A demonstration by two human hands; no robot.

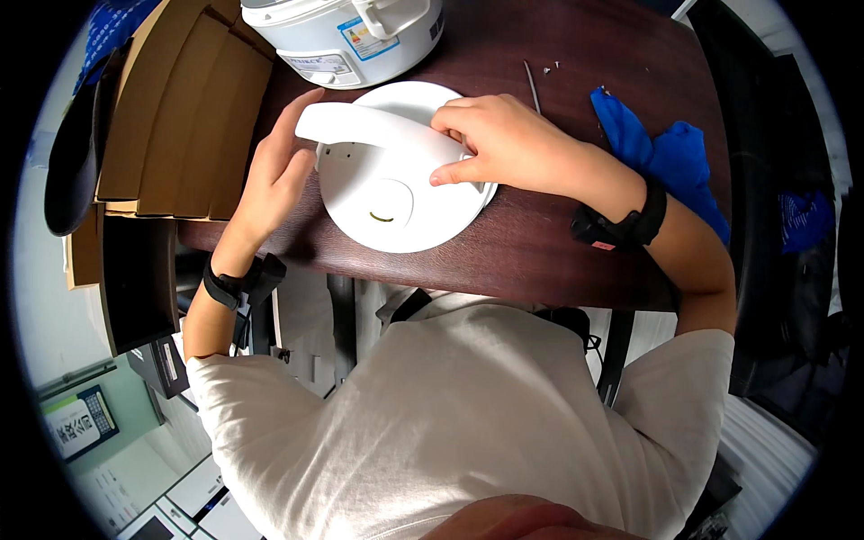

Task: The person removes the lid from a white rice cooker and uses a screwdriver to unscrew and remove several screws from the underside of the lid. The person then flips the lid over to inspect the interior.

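Note:
A white round lid-like piece with a thick curved handle lies near the table's front edge. A second white round rim shows beneath and behind it. My right hand is closed round the handle's right end, its thumb on the near side and its fingers on the far side. Beside the handle's left end is my left hand, thumb and fingers apart; whether the fingertips touch the piece I cannot tell. Two small dark holes show under the handle's left end, and a slot with a greenish tint marks a round patch in front.
A white rice cooker stands behind the round piece. Cardboard boxes rise at the left. A thin metal rod and several small bits lie on the dark table. Blue cloth rests at the right.

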